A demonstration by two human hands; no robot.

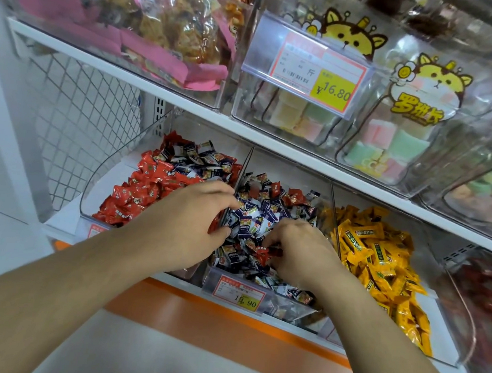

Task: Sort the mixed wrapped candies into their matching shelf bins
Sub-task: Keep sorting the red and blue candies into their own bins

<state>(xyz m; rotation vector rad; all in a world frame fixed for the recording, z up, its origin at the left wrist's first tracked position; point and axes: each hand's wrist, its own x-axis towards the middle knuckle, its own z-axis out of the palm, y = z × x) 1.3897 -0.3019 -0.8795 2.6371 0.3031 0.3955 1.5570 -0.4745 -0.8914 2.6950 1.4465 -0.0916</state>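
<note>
Three clear shelf bins sit side by side. The left bin holds red candies with dark blue ones heaped at its back. Dark blue candies fill the middle bin, with a few red ones mixed in. The right bin holds yellow candies. My left hand lies across the divider between the left and middle bins, fingers curled into the blue pile; what it holds is hidden. My right hand is in the middle bin and pinches a red candy.
A white shelf board overhangs the bins, carrying clear boxes of bagged snacks and pastel marshmallows behind a price tag. A further bin of red sweets stands far right. An orange strip edges the lower shelf.
</note>
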